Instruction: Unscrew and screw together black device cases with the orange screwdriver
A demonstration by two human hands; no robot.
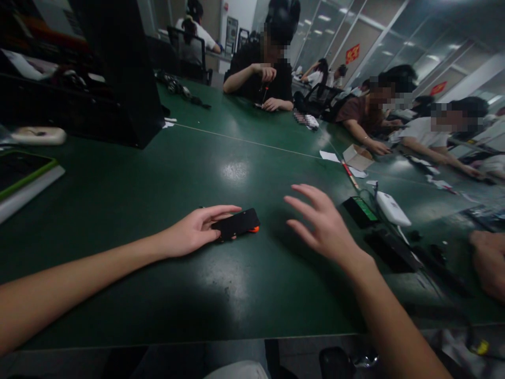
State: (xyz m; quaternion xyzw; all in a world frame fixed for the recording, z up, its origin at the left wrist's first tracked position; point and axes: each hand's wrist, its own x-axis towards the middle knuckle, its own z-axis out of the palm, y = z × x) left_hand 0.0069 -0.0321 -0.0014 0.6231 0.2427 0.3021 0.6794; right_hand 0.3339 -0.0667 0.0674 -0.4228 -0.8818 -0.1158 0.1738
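Note:
My left hand (197, 229) is closed around the near end of a flat black rectangular device (239, 223), its thumb on the near side and fingers along the far side. A small orange part (254, 229) shows at the device's right end; its kind I cannot make out. The device is low over the green tabletop (138, 300); whether it touches the surface I cannot tell. To the right, my right hand (319, 226) hovers above the table with fingers spread and nothing in them, apart from the device.
A black box with green inside (361, 210), a white power adapter (392, 208) and cables lie at right, near another person's hand (489, 260). A small cardboard box (357, 158) stands beyond. At left are a black frame (118, 79) and a green-edged tablet-like object (29, 171). Co-workers sit across.

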